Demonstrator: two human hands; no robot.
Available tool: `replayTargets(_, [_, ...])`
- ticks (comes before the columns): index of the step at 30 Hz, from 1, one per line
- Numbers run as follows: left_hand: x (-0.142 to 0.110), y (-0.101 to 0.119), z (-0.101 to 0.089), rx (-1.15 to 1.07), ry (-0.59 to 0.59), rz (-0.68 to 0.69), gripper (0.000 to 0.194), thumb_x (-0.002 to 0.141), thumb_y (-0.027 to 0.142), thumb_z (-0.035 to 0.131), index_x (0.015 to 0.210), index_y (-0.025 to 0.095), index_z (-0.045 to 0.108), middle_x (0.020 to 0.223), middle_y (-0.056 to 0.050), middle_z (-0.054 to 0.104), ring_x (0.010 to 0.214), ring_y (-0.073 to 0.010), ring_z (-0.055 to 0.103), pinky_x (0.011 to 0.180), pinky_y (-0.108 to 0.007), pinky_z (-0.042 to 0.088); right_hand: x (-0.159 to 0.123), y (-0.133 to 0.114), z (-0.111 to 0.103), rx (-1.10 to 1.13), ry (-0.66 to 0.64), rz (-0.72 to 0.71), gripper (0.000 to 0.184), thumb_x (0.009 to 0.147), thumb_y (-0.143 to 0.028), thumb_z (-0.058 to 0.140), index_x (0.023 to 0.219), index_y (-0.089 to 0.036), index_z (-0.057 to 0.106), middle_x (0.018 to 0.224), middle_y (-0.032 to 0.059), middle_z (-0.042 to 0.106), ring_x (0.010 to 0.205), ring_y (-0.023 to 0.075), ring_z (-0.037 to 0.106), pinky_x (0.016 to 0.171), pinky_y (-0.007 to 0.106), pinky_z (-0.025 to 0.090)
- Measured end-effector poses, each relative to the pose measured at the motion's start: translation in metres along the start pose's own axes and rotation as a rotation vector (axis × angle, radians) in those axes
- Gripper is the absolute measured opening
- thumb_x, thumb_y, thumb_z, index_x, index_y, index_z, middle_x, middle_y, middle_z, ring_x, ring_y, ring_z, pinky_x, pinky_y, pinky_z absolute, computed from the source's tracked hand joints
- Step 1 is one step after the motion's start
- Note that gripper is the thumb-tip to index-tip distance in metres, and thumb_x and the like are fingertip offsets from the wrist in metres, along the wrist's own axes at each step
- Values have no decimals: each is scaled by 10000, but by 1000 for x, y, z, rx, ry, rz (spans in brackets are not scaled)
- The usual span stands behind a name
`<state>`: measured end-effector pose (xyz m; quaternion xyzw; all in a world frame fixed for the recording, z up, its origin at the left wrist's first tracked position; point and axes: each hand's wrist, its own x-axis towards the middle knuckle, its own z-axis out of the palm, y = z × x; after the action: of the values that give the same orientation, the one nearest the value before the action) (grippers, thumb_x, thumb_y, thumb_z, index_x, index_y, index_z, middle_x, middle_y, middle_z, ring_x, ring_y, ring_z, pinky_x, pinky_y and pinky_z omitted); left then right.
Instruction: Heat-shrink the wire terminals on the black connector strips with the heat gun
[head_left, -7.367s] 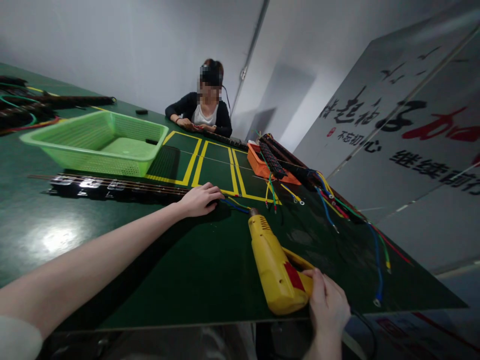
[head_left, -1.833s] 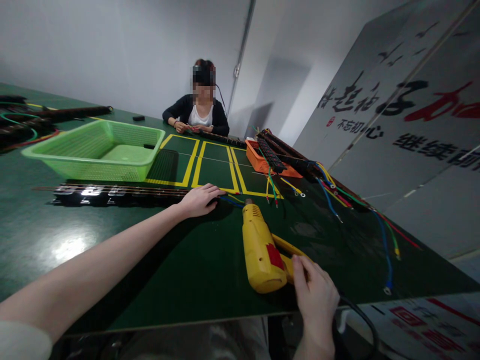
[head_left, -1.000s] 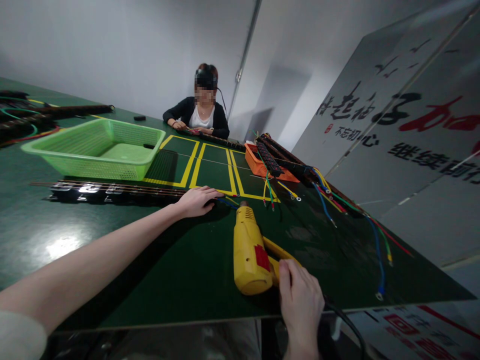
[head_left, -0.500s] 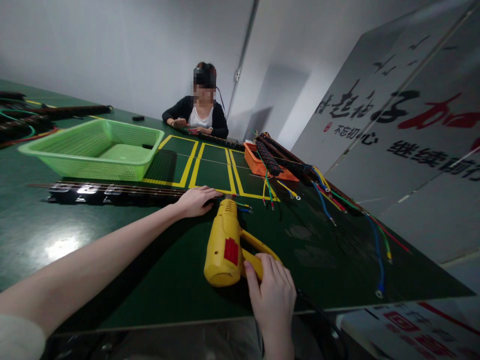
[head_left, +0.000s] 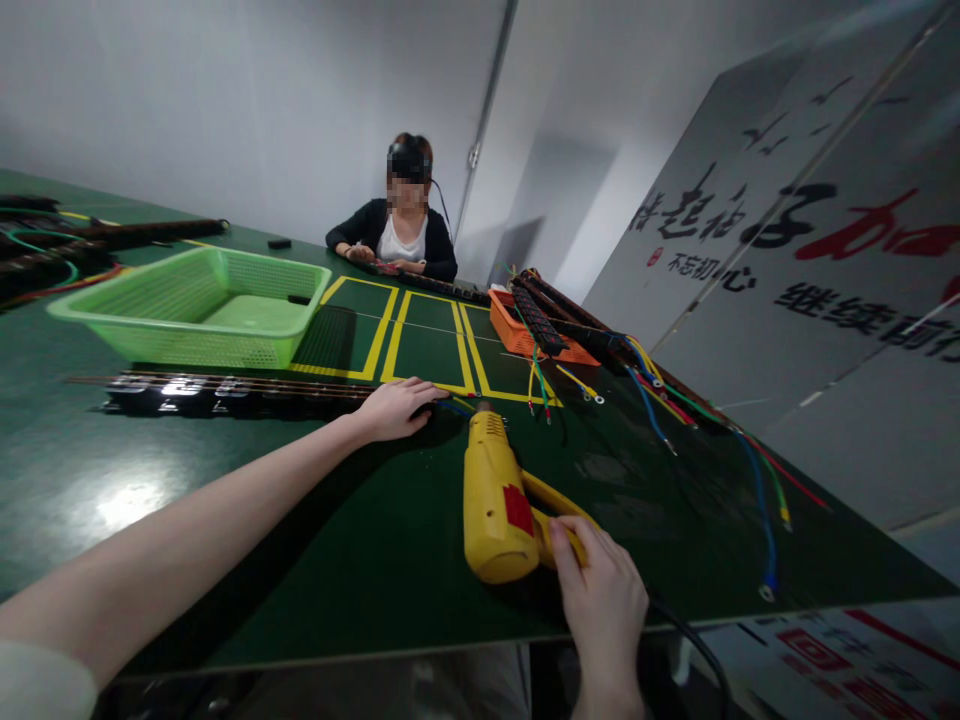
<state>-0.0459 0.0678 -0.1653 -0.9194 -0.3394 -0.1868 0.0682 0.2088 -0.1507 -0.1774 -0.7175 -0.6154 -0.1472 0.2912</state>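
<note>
My left hand (head_left: 401,408) is closed over the right end of a long black strip (head_left: 247,392) that lies along the table. Thin coloured wires (head_left: 457,402) stick out to the right from under its fingers. In my right hand (head_left: 600,580) is the handle of a yellow heat gun (head_left: 496,500) with a red patch on its side. The gun's nozzle points away from me, at the wire ends, partly hiding them. Whether it touches them I cannot tell. The exact grip of my left fingers is partly hidden.
A green basket (head_left: 195,345) stands behind the strip. An orange basket (head_left: 517,335), more black strips and wires with ring lugs (head_left: 766,570) lie at the right. Across the table (head_left: 360,590) sits a person (head_left: 405,230). A black cable (head_left: 697,640) hangs over the near edge.
My right hand has moved the heat gun to the right, its nozzle now over the wire ends' right side. My left hand stays on the strip's end.
</note>
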Motion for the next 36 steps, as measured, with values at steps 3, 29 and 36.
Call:
replayTargets(3, [0, 0, 0, 6, 7, 4, 440, 871, 264, 412, 1310, 236, 431, 1267, -34, 550, 1134, -202, 511, 954, -341, 442, 1, 12, -3, -20, 7, 28, 575, 908, -648, 268, 802, -224, 643, 788, 33, 652, 737, 200, 580, 629, 286, 354])
replayTargets(29, [0, 0, 1, -7, 12, -6, 445, 863, 263, 419, 1307, 245, 440, 1256, -32, 558, 1132, -208, 509, 960, -350, 441, -2, -7, -7, -40, 3, -73, 537, 954, -567, 215, 788, -213, 583, 749, 23, 637, 703, 184, 576, 658, 296, 358])
replayTargets(36, [0, 1, -1, 0, -1, 0, 446, 854, 259, 429, 1300, 239, 444, 1238, -51, 561, 1111, -214, 516, 950, -365, 451, -6, -41, 4, -30, -28, -130, 464, 951, -552, 279, 850, -197, 561, 798, 34, 626, 745, 184, 569, 676, 296, 359])
